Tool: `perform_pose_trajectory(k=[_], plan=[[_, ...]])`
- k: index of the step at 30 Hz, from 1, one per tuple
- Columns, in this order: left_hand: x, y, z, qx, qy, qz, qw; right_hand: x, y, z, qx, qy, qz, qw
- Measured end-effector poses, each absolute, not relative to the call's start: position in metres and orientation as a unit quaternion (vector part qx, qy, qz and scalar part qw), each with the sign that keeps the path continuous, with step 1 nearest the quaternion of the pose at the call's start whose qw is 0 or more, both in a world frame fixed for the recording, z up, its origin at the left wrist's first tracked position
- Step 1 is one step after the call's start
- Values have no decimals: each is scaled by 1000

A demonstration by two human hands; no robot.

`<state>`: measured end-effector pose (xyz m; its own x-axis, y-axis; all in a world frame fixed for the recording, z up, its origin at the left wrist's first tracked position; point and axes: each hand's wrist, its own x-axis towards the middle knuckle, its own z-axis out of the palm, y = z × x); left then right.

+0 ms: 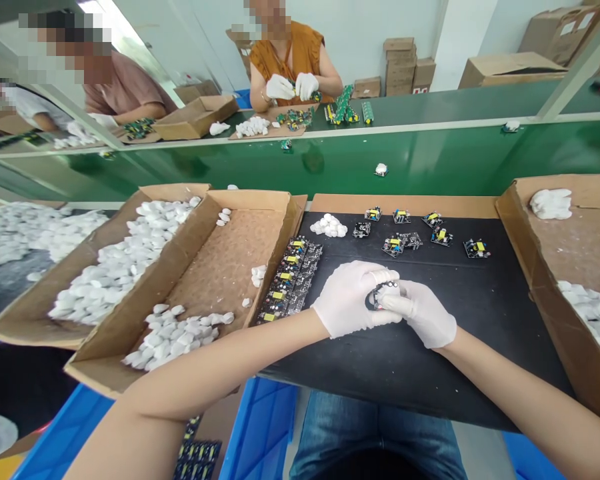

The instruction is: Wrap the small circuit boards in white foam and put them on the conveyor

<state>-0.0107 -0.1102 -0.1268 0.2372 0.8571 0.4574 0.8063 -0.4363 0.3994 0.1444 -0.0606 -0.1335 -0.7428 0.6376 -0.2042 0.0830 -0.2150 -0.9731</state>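
Observation:
Both my hands wear white gloves and meet over the black mat (480, 313). My left hand (353, 300) is curled around a small dark circuit board (383, 293). The fingers of my right hand (423, 313) pinch the same board from the right side. Most of the board is hidden by the gloves. A row of similar boards (290, 280) with yellow parts leans against the cardboard tray's wall to the left. Several loose boards (405, 233) and a small heap of white plastic pieces (329, 225) lie farther back on the mat.
Two cardboard trays (220, 267) of white plastic pieces stand at left, another tray (570, 253) at right. A green conveyor (430, 153) runs behind the mat. Across it, two gloved people work with boards. Blue bins (260, 433) sit below the table edge.

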Motion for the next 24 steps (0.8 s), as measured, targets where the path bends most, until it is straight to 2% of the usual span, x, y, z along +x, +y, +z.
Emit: perform_pose_trajectory(k=[7, 14, 20, 24], plan=[[-9, -111, -124, 786, 518, 334, 47, 146, -61, -133, -248, -598, 729, 221], [-9, -112, -123, 803, 496, 328, 29, 144, -64, -135, -283, -591, 723, 217], [-7, -113, -122, 799, 508, 321, 26, 145, -66, -129, -289, -634, 681, 225], [-7, -114, -123, 806, 517, 287, -12, 145, -66, -127, -293, -682, 628, 236]])
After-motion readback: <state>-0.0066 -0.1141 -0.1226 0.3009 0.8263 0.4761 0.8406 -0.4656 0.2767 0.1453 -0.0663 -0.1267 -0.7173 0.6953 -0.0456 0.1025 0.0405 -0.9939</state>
